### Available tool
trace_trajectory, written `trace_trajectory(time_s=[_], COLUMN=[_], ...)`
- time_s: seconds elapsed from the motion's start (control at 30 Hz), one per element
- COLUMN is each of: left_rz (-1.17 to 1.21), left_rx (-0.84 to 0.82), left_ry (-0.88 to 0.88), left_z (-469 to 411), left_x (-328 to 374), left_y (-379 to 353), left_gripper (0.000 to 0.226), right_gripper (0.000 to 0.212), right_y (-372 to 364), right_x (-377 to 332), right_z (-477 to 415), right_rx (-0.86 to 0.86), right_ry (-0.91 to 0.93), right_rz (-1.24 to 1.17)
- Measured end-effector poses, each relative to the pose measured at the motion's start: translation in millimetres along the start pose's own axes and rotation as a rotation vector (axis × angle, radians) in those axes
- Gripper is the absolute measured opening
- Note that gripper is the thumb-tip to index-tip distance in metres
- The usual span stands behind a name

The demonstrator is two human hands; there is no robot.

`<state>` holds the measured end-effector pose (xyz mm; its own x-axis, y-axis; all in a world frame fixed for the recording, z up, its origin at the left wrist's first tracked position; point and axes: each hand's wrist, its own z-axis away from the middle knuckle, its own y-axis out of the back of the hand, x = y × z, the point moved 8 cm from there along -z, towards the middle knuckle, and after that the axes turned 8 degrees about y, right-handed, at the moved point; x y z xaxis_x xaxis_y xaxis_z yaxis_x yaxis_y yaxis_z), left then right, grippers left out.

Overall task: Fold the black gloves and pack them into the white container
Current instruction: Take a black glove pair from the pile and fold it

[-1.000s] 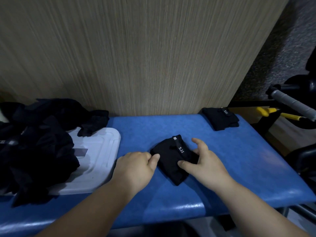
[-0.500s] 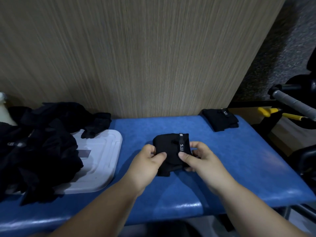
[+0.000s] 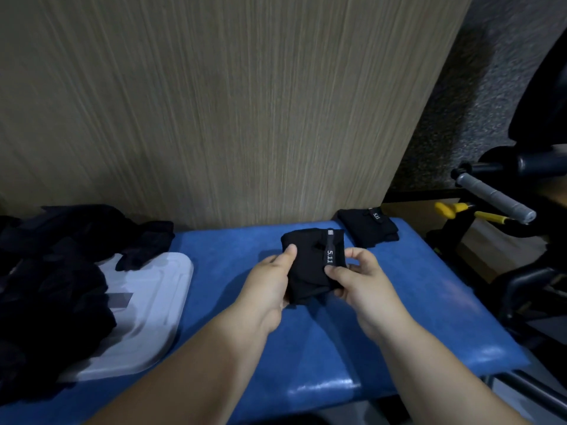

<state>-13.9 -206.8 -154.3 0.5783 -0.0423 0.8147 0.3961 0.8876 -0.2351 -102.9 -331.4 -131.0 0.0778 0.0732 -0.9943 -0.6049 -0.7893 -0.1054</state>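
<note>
1. Head view: we face a wood-grain panel (image 3: pixel 214 102) that stands behind the blue counter (image 3: pixel 414 302).
2. A heap of unfolded black gloves (image 3: pixel 52 286) covers the counter's left end. It spills over the white container (image 3: pixel 153 317), a shallow piece with its near right part bare.
3. Our left hand (image 3: pixel 267 286) and right hand (image 3: pixel 362 283) each have a grip pinched on one glove, thumbs on top and at opposite edges.
4. That folded glove (image 3: pixel 310 265) lay flat under our hands a second ago. Now it appears raised just off the counter's middle and squared up. We judge the fold finished and the packing next, with the container well apart to the left.
5. A second folded glove (image 3: pixel 368 228) rests at the far right corner, not yet packed.
6. The 5.11 tag (image 3: pixel 329 253) on the held glove faces up.
</note>
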Motion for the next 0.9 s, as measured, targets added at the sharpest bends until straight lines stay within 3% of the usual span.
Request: trace_trajectory(time_s=[0.27,0.4,0.5,0.6,0.63,0.73,0.9], left_rz=[-0.018,-0.029,-0.055,-0.083,-0.098,-0.212,-0.641], left_rx=[0.023,0.058,0.069,0.086,0.098,0.187,0.29], left_ry=[0.025,-0.004,-0.012,-0.026,-0.039,-0.105,-0.274], left_z=[-32,-59,-81,-101,-102,-104,-106], left_x=[19,27,29,30,32,41,57], left_y=[-40,-47,-53,-57,-58,-56,-59], left_gripper=[0.013,0.029,0.019,0.05,0.049,0.041,0.042], right_gripper=[0.024,0.032,0.035,0.037,0.037,0.04,0.045], right_y=[23,32,37,39,38,36,33], right_x=[-13,-18,-16,-20,-23,-24,-20], right_z=[-48,-75,-93,-105,-108,-116,-122], right_rx=[0.108,0.137,0.155,0.155,0.153,0.135,0.093], right_ry=[0.025,0.097,0.117,0.179,0.212,0.282,0.364], right_rz=[0.067,0.258,0.403,0.557,0.62,0.821,1.292])
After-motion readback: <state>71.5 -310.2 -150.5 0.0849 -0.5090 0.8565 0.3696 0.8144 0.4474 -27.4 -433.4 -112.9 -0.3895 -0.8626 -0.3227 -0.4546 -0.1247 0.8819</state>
